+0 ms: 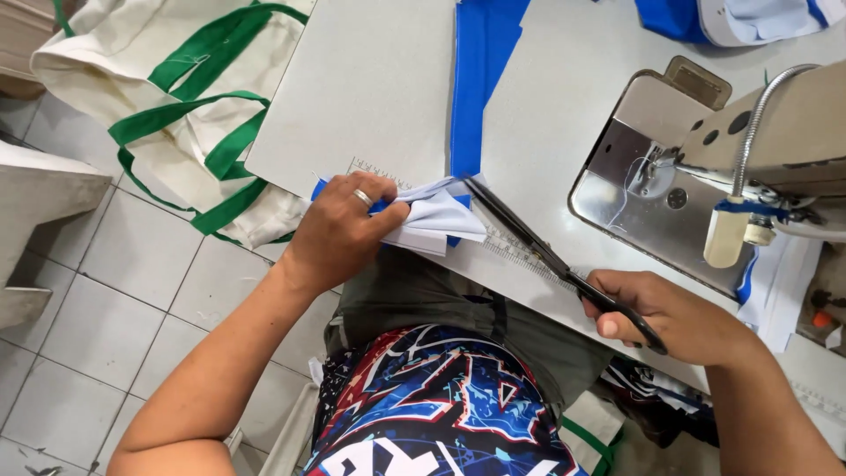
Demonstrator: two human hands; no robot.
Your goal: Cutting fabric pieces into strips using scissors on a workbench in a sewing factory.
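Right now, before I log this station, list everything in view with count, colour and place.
folded cloth: one, white with blue trim, at the table's near edge under the left hand
scissors: one, black, blades open at the cloth
blue strip: one, blue, lying up the table's middle
table: one, grey, with a ruler along the near edge
sewing machine: one, beige and metal, right
tote bags: a pile, cream with green straps, on the floor at left
left hand: pressing the cloth, ring on one finger
right hand: gripping the scissors' handles
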